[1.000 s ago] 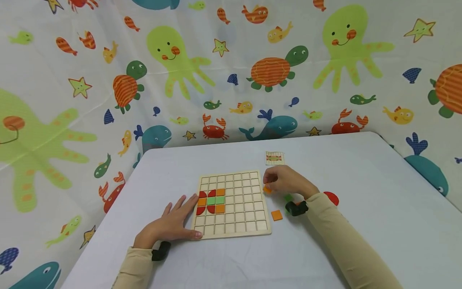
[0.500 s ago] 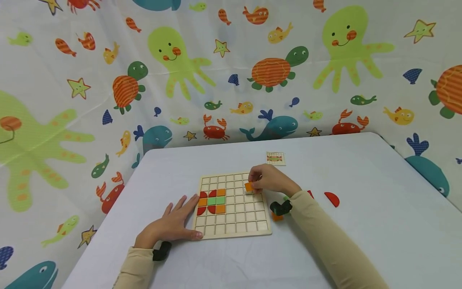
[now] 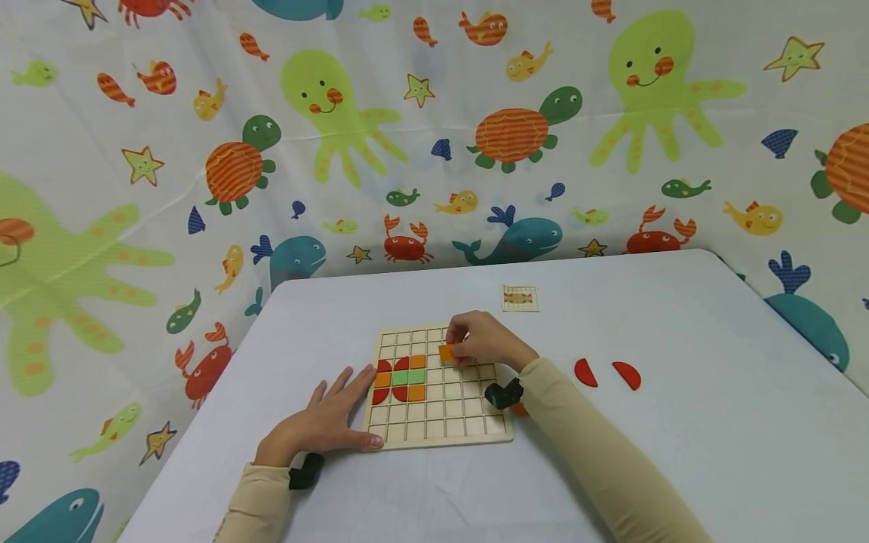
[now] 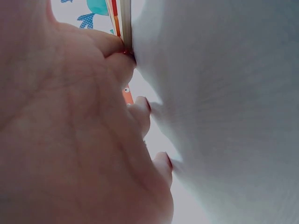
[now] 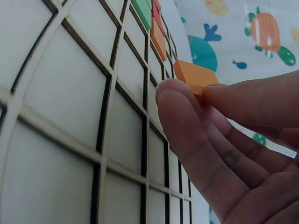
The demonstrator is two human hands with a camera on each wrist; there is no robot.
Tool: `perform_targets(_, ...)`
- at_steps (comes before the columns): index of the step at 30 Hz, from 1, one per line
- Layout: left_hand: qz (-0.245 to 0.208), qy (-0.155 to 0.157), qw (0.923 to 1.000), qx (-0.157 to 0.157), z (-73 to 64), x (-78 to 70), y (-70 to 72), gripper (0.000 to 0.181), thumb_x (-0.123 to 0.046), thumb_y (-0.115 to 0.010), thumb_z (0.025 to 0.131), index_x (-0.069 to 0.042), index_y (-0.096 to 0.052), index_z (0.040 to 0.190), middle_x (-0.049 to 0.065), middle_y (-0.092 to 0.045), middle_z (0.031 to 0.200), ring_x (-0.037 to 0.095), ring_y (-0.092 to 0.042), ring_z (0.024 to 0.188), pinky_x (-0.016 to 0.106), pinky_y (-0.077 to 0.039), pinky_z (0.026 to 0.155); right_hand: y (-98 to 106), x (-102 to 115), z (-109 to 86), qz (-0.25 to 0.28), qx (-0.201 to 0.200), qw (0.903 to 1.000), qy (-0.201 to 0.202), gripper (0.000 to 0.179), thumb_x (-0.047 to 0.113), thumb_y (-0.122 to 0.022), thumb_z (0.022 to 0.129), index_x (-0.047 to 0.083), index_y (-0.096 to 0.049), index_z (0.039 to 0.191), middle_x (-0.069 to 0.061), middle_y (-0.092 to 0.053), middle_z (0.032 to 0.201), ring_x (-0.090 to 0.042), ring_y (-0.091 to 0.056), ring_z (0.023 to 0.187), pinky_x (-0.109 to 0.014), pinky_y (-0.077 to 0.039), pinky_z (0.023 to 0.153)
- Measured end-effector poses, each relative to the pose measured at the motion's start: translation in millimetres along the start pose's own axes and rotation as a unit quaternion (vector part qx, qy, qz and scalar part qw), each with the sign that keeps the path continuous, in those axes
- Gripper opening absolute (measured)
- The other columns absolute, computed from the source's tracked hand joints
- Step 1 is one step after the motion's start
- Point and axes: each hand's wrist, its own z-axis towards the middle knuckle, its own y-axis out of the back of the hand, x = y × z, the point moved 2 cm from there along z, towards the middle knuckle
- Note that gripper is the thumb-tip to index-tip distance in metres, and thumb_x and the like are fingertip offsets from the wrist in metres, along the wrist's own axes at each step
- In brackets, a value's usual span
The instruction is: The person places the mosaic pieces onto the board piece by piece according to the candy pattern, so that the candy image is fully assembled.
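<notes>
A wooden grid board lies on the table, its left columns holding red, orange and green pieces. Between thumb and fingertips, my right hand pinches an orange square tile just above the board's upper middle cells. The right wrist view shows the tile clear of the grid. My left hand rests at the board's left edge, fingers spread and fairly straight, thumb on the lower left corner. In the left wrist view the palm fills much of the frame and the fingertips touch the white tabletop.
Two red rounded pieces, one nearer the arm and one farther right, lie on the table. Another orange tile is partly hidden by the right wrist. A small pattern card lies behind the board.
My right hand has carried the orange tile leftward from beside the board to over its upper middle cells. The left hand has stayed at the board's edge.
</notes>
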Motion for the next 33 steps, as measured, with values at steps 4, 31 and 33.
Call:
perform_targets(4, 0.002, 0.002, 1.0000, 0.001, -0.1, 0.0, -0.2, 0.128, -0.060, -0.090, 0.076, -0.009, -0.022, 0.172, 0.015, -0.020, 0.177, 0.045, -0.002, 0.162, 0.072, 0.005, 0.124, -5.1, 4.2, 4.2, 0.006, 0.003, 1.0000, 0.001, 0.008, -0.005, -0.073, 0.095, 0.002, -0.067, 0.095, -0.008, -0.065, 0.087, -0.019, -0.071, 0.068, -0.030, -0.064, 0.068)
perform_targets(31, 0.006, -0.001, 1.0000, -0.001, -0.1, -0.2, 1.3, 0.127, -0.060, -0.089, 0.077, -0.009, -0.022, 0.172, 0.015, -0.020, 0.177, 0.045, -0.003, 0.162, 0.072, 0.004, 0.124, -21.4, 8.6, 19.3, -0.089, 0.024, 0.9957, 0.010, 0.011, -0.001, -0.075, 0.095, 0.005, -0.067, 0.090, -0.005, -0.066, 0.082, -0.017, -0.064, 0.065, -0.028, -0.058, 0.066)
perform_targets(33, 0.006, -0.001, 1.0000, -0.001, -0.2, 0.0, 1.1, 0.127, -0.060, -0.089, 0.076, -0.009, -0.022, 0.172, 0.015, -0.020, 0.177, 0.045, -0.003, 0.162, 0.073, 0.004, 0.124, -22.6, 8.1, 20.4, -0.119, 0.031, 0.9922, 0.020, 0.010, 0.001, -0.074, 0.096, 0.006, -0.067, 0.091, -0.004, -0.066, 0.085, -0.017, -0.061, 0.071, -0.029, -0.055, 0.070)
